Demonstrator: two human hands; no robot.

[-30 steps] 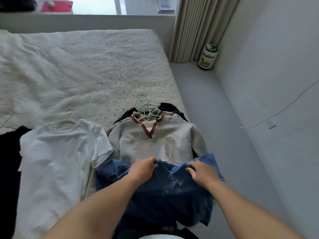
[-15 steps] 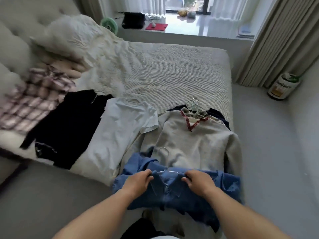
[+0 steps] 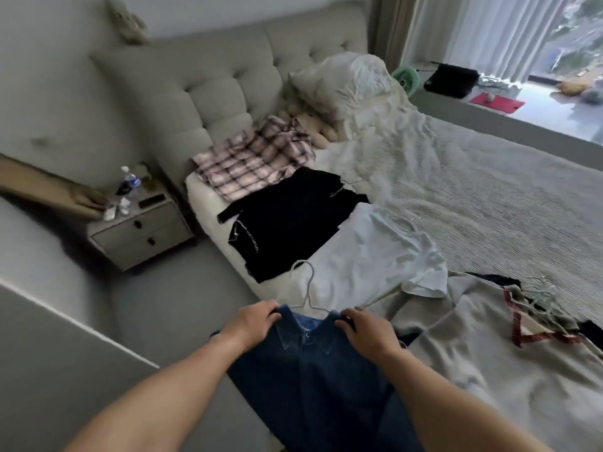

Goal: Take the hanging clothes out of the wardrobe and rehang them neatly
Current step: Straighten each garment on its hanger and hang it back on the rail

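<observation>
Denim shirt (image 3: 321,380) now lifted off the bed (image 3: 489,203)

Both bare forearms reach up from the lower frame toward its centre. The left hand (image 3: 253,322) and right hand (image 3: 365,331) sit side by side, knuckles up, fingers curled closed around dark blue cloth.

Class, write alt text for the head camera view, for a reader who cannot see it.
Two bare hands, the left hand and right hand, grip the shoulders of a blue denim shirt on a white hanger, held up beside a bed. On the bed lie a plaid shirt, a black top, a white T-shirt and a grey sweater.
</observation>
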